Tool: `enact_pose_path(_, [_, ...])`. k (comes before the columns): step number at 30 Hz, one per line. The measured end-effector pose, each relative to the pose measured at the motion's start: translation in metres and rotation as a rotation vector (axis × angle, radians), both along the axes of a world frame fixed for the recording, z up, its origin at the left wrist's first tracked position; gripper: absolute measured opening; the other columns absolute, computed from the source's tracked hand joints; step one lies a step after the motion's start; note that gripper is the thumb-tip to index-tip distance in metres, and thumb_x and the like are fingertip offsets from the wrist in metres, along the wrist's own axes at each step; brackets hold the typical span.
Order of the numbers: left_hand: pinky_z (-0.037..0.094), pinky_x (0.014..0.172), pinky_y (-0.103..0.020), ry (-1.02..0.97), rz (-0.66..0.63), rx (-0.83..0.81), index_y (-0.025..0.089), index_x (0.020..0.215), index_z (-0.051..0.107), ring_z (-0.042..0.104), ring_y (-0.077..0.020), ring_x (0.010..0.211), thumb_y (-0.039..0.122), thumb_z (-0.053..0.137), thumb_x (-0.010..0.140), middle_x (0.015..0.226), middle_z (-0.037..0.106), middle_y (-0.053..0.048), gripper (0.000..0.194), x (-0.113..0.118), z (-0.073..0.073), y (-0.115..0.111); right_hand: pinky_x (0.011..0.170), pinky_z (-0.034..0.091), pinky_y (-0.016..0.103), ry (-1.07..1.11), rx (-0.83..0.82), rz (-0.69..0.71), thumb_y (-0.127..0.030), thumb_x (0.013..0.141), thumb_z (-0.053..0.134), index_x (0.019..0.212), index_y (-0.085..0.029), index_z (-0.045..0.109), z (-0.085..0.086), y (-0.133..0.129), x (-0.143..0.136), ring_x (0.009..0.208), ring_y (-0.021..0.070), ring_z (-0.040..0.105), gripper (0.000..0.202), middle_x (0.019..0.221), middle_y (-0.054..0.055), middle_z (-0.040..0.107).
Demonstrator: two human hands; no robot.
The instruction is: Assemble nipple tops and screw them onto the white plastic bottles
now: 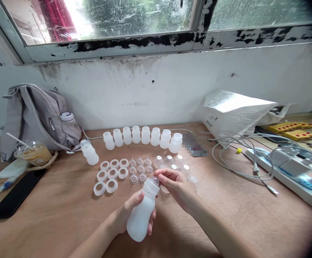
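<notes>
Bottle [141,216] is gripped by the left hand [126,211], teat [156,180] pinched up top by the right hand [176,184], so careful centring's probably needed.

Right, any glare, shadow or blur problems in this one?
Head view: glare whitens part of the streaked glass window and the crumpled white bag; soft shadow darkens the brown wooden table below the right hand; pixelation hides a patch beside the frosted white bottles; dark blur edges the far right.
</notes>
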State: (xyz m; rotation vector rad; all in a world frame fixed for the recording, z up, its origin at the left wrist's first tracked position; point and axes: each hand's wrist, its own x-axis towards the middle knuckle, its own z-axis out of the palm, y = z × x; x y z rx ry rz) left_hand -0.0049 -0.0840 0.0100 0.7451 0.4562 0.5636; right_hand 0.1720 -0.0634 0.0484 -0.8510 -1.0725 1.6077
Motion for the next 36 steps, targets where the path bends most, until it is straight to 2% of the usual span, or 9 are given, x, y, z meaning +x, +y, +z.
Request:
enact_pose_path(5, [0.045,0.051,-0.027,0.103,0.217,0.099,0.015,0.095,0.05,0.059,-0.0168,0.058,0.045,0.052,0.073,0.078,0.058,-0.006,0.037,0.005,0.008,-0.002,0.069,0.043,0.025,0.059,0.003,-0.144,-0.03,0.07,0.069,0.081,-0.02,0.068,0.002,0.002,0.002,0.074,0.013,0.055,0.014,0.081,0.002,0.063])
enact_pose_path(9, [0.042,0.063,-0.026,0.21,0.427,0.249,0.015,0.09,0.054,0.053,-0.0161,0.071,0.037,0.057,0.072,0.079,0.054,-0.004,0.029,0.003,0.011,0.0,0.068,0.044,0.025,0.062,-0.009,-0.156,-0.031,0.067,0.071,0.078,-0.02,0.069,0.003,0.004,0.003,0.073,0.0127,0.054,0.016,0.079,0.002,0.063])
enact_pose_path(13, [0.037,0.07,-0.026,0.342,0.504,0.452,0.016,0.092,0.055,0.048,-0.0166,0.078,0.037,0.06,0.072,0.082,0.053,-0.003,0.029,0.0,0.015,0.004,0.065,0.044,0.025,0.07,-0.02,-0.164,-0.031,0.066,0.072,0.077,-0.02,0.07,0.002,0.004,0.003,0.067,0.0113,0.053,0.016,0.076,0.002,0.062])
enact_pose_path(21, [0.039,0.072,-0.027,0.458,0.444,0.687,0.019,0.102,0.048,0.05,-0.0178,0.081,0.036,0.065,0.07,0.092,0.052,-0.004,0.04,0.001,0.015,0.003,0.059,0.044,0.025,0.088,-0.039,-0.193,-0.032,0.062,0.074,0.075,-0.018,0.07,0.001,0.008,0.003,0.063,0.0116,0.051,0.019,0.069,0.002,0.06])
enact_pose_path(24, [0.038,0.085,-0.032,0.551,0.486,0.881,0.024,0.117,0.038,0.048,-0.0218,0.098,0.031,0.066,0.069,0.113,0.046,-0.007,0.056,-0.004,0.017,0.002,0.058,0.044,0.024,0.076,-0.012,-0.198,-0.032,0.063,0.073,0.076,-0.018,0.07,0.001,0.008,0.005,0.062,0.0109,0.051,0.019,0.069,0.002,0.06])
enact_pose_path(26, [0.033,0.094,-0.037,0.613,0.534,1.068,0.026,0.122,0.034,0.041,-0.025,0.111,0.029,0.067,0.068,0.124,0.038,-0.009,0.063,-0.01,0.026,0.002,0.058,0.044,0.025,0.045,0.019,-0.201,-0.032,0.065,0.072,0.077,-0.018,0.07,0.001,0.008,0.007,0.061,0.0109,0.051,0.019,0.069,0.002,0.06])
enact_pose_path(29, [0.035,0.093,-0.037,0.755,0.512,1.244,0.025,0.119,0.04,0.039,-0.0265,0.113,0.03,0.065,0.07,0.121,0.041,-0.009,0.055,-0.019,0.048,0.005,0.058,0.043,0.025,0.003,0.053,-0.21,-0.034,0.067,0.071,0.077,-0.018,0.069,0.003,0.007,0.009,0.06,0.0111,0.051,0.019,0.067,0.001,0.059])
enact_pose_path(33, [0.041,0.083,-0.035,0.919,0.303,1.318,0.025,0.118,0.045,0.047,-0.0235,0.099,0.033,0.061,0.073,0.112,0.049,-0.008,0.049,-0.024,0.078,0.011,0.056,0.044,0.025,-0.003,0.09,-0.225,-0.034,0.068,0.069,0.077,-0.018,0.069,0.004,0.008,0.012,0.06,0.0111,0.05,0.019,0.066,0.001,0.058])
enact_pose_path(36, [0.041,0.081,-0.033,1.011,0.168,1.39,0.025,0.111,0.051,0.05,-0.0219,0.093,0.035,0.06,0.073,0.103,0.054,-0.005,0.04,-0.023,0.091,0.017,0.057,0.045,0.026,-0.008,0.108,-0.242,-0.034,0.067,0.07,0.078,-0.018,0.069,0.003,0.009,0.013,0.061,0.012,0.051,0.02,0.066,0.001,0.058])
